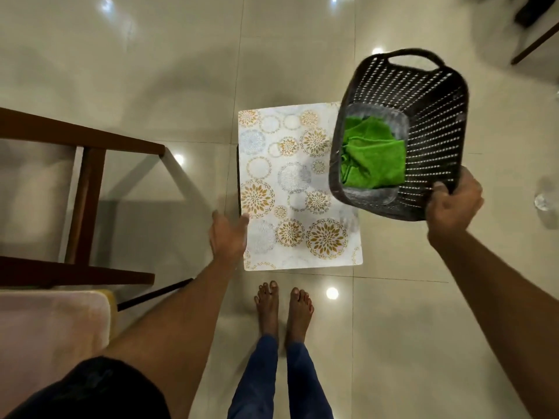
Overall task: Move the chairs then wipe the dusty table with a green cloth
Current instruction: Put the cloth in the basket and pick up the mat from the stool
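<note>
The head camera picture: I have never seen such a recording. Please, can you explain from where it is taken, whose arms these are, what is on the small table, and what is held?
There is no machine here. A person wears one wide-angle camera on the head, so you look down along their own arms to their bare feet on the tiled floor.

The low table with a flower-circle pattern stands in front of the feet. Nothing visibly lies on its top.

The right hand grips the rim of a dark perforated basket, held tilted above the table's right side. A green cloth lies inside the basket.

The left hand holds nothing; its fingers are open, reaching near the table's left edge.

A wooden chair stands at the left.
</note>
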Demonstrator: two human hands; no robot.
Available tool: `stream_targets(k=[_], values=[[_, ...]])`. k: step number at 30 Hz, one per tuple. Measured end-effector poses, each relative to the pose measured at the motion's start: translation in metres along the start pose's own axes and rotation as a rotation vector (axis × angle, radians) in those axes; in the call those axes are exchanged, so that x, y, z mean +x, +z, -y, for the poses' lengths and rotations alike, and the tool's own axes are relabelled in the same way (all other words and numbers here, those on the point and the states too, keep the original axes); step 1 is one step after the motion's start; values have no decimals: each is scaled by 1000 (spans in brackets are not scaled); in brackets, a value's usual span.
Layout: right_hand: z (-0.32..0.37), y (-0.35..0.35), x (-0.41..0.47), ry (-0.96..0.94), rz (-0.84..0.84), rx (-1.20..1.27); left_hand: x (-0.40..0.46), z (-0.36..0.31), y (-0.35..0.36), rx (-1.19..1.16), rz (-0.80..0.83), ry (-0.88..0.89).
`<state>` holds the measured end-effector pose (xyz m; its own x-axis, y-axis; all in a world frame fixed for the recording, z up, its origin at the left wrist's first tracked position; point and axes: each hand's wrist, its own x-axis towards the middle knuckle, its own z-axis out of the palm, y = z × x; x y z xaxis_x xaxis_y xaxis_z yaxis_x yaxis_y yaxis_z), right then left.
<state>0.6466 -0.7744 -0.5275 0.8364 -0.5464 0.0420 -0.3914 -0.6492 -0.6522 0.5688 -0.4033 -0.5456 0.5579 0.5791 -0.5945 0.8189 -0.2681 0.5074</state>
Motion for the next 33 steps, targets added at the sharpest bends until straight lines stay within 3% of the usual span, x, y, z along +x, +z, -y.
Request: stream_targets(k=[5, 8, 14, 21, 27, 33], values=[[-40, -15, 0, 92, -68, -2, -3, 41, 22, -58, 202, -242], [-52, -18, -13, 115, -71, 4, -5, 51, 35, -101, 201, -271], [-58, -15, -28, 193, -55, 37, 6, 43, 37, -153, 24, -187], [-52, -14, -31, 191, -25, 48, 13, 5, 19, -311, 250, -55], [-44, -6, -36, 173, 2, 73, 15, -29, -21, -401, 111, 191], [-8, 23, -58, 129, 76, 133, 51, -61, -89, -548, -285, 347]])
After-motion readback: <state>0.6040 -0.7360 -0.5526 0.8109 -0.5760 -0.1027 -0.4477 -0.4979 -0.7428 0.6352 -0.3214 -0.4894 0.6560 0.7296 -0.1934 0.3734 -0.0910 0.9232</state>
